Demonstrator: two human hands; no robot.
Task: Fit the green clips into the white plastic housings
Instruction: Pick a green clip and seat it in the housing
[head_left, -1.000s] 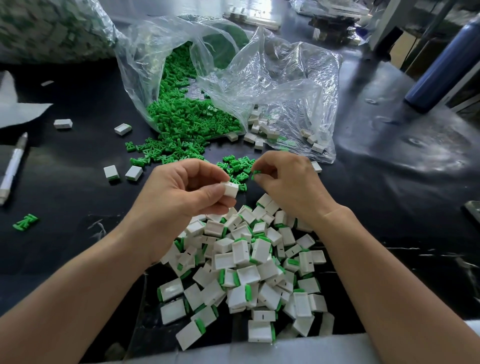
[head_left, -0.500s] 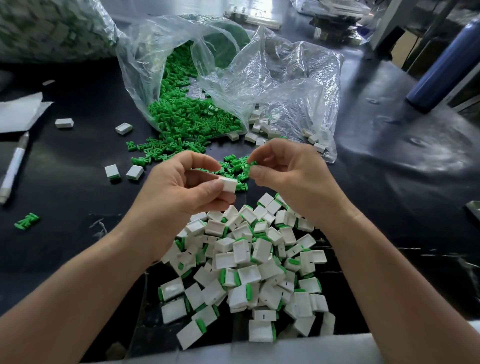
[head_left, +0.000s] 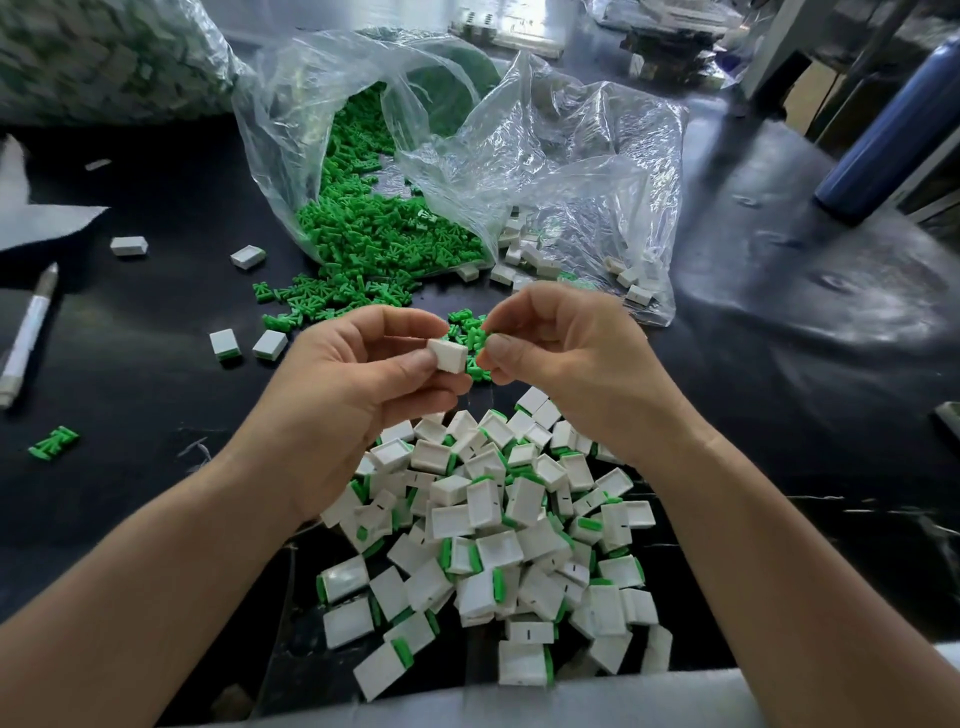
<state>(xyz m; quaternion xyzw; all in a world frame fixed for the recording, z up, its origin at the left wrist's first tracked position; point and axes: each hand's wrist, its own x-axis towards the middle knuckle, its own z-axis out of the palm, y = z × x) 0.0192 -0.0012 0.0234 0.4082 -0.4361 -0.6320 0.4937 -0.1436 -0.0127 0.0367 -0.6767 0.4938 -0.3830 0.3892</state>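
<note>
Around the housing pile (head_left: 493, 519): clip bag (head_left: 291, 119), pen (head_left: 28, 332), bottle (head_left: 893, 130).

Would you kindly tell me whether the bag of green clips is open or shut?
Open: the mouth of the bag gapes, and green clips spill onto the black table.

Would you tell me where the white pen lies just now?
Head view: the white pen lies on the black table at far left, beyond a stray green clip.
</note>
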